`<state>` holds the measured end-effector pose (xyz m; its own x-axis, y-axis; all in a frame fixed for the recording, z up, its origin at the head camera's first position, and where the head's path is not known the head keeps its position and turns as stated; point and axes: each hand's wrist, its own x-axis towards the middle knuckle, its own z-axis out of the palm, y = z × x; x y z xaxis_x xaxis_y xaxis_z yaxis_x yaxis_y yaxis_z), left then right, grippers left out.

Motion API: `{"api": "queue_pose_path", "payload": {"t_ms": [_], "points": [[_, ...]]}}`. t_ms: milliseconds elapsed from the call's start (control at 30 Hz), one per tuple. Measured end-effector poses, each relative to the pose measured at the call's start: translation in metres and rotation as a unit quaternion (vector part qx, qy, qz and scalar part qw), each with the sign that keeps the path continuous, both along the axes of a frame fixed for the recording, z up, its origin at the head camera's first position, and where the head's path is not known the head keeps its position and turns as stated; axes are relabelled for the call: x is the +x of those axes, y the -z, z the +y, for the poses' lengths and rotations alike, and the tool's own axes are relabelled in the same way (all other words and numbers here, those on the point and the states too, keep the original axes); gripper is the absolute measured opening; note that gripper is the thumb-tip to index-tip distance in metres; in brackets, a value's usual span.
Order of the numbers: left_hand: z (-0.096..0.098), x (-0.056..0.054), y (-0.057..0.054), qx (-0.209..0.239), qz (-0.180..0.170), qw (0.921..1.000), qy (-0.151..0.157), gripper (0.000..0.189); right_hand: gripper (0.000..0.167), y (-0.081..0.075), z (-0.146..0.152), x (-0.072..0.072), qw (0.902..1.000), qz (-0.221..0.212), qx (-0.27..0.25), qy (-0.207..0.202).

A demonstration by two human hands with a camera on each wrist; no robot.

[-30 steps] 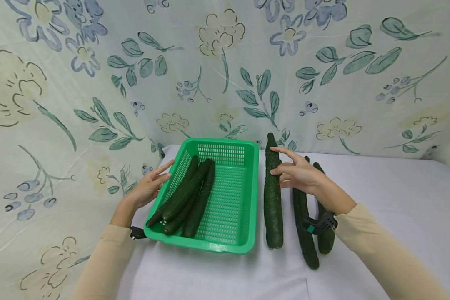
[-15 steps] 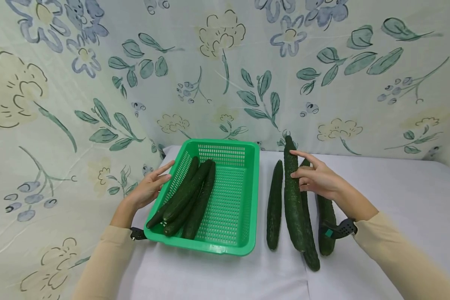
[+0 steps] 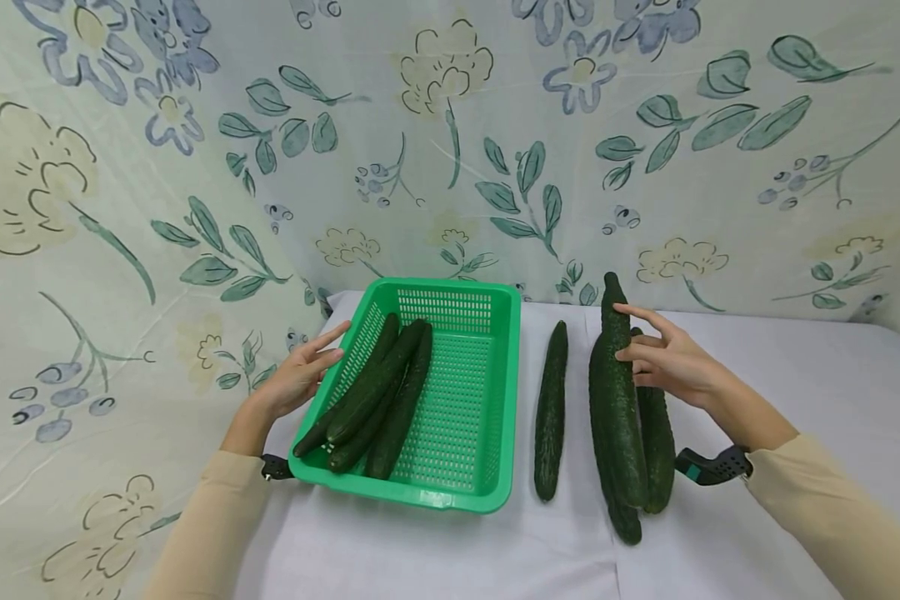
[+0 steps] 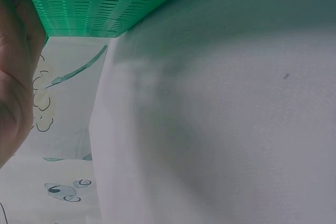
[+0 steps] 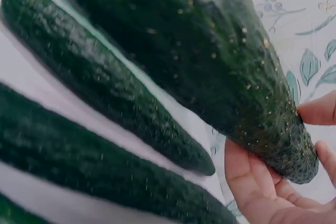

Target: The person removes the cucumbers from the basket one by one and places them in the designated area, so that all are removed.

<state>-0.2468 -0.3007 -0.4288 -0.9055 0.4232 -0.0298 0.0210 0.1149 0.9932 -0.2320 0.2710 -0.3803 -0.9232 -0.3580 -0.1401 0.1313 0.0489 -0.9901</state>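
Note:
My right hand (image 3: 675, 362) grips a long dark-green cucumber (image 3: 627, 433) near its far, narrower end. In the right wrist view, thumb and fingers close around the tip of this cucumber (image 5: 210, 51). The held one hangs over another cucumber (image 3: 600, 442), partly covering it. Close by on the right lies a further cucumber (image 3: 659, 454), half hidden by the hand. One cucumber (image 3: 550, 417) lies by itself beside the green basket (image 3: 513, 400). My left hand (image 3: 294, 382) rests its extended fingers against the basket's left side. Several cucumbers (image 3: 375, 387) lie together in the basket's left half.
A white cloth (image 3: 435, 558) covers the table. Behind it hangs a floral curtain (image 3: 450, 167), which also drapes along the left side. In the left wrist view, the slotted basket wall (image 4: 94, 3) stands above the cloth.
My right hand has carried the cucumber rightward from beside the basket, across the lone cucumber, to above the ones on the right. The left hand and basket stay put.

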Motion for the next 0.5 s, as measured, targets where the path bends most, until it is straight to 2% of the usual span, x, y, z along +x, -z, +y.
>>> {"api": "queue_pose_path", "payload": {"t_ms": [500], "points": [[0.002, 0.002, -0.003, -0.008, 0.004, 1.0000, -0.003, 0.055, 0.066, 0.012, 0.030, 0.002, 0.9989, 0.045, -0.007, -0.013]]}}
